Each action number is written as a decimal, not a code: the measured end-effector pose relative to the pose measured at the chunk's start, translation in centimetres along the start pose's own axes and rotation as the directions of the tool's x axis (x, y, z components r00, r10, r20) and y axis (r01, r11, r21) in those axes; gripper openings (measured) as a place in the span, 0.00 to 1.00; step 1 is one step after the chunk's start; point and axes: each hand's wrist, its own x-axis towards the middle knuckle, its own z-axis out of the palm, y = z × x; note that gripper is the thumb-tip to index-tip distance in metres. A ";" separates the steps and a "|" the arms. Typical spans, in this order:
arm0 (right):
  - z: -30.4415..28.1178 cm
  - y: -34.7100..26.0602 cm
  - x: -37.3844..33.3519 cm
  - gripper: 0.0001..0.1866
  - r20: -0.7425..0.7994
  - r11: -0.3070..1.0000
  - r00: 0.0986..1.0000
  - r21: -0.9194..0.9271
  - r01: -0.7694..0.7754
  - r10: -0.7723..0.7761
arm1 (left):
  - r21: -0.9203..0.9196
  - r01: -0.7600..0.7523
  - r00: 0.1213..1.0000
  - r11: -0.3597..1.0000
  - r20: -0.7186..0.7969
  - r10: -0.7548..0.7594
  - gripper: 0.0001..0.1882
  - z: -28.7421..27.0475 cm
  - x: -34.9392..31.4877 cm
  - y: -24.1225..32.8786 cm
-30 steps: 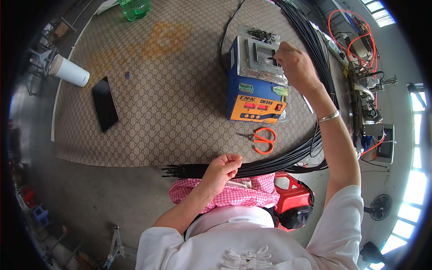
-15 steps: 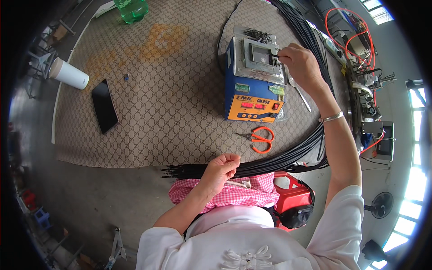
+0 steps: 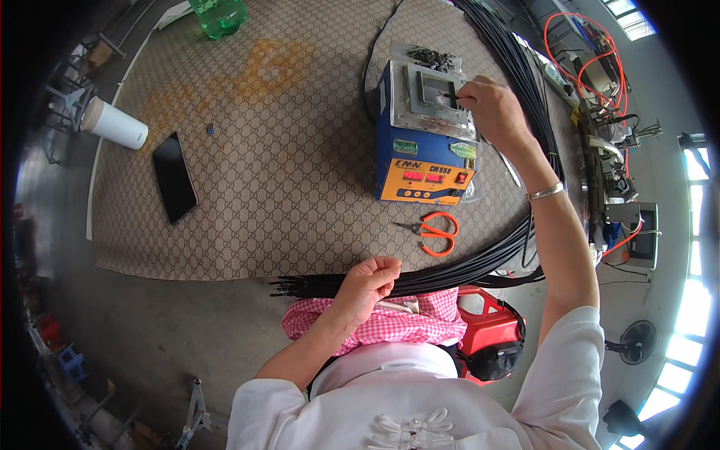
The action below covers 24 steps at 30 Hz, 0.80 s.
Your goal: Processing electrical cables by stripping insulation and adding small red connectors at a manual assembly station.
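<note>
My right hand (image 3: 491,109) is closed in a pinch at the right edge of a blue and orange solder pot (image 3: 424,169). From its fingertips a thin black piece, which looks like a cable end (image 3: 453,97), points over the square metal well (image 3: 437,88). A long bundle of black cables (image 3: 465,268) curves along the table's front edge and up the right side. Over the front part of that bundle rests my left hand (image 3: 369,283), fingers pressed together; what they hold, if anything, is hidden. Orange-handled scissors (image 3: 438,233) lie between the pot and the bundle.
Dark scraps (image 3: 431,58) sit on a tray behind the well. A thin metal tool (image 3: 510,166) is partly covered by my right arm. Toward the left are a phone (image 3: 175,178), a white tumbler (image 3: 116,123) and a green bottle (image 3: 219,16). A red stool (image 3: 491,330) stands below the table.
My right hand has shifted slightly left and down, bringing the black piece lower over the well. My left hand has stayed in place.
</note>
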 end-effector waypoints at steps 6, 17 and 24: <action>-0.2 -0.2 -0.1 0.04 -0.016 1.000 1.000 0.023 0.002 -0.002 | 0.001 0.005 1.000 1.000 -0.004 -0.005 0.05 0.0 0.1 0.0; -0.9 0.1 -0.1 0.05 -0.030 0.999 0.999 0.039 0.026 -0.024 | -0.009 -0.002 1.000 1.000 -0.010 0.002 0.06 -0.1 0.0 0.0; -1.7 0.5 0.0 0.07 0.032 0.996 0.997 -0.043 0.072 -0.071 | -0.009 0.010 1.000 1.000 -0.004 -0.010 0.06 0.0 0.0 0.0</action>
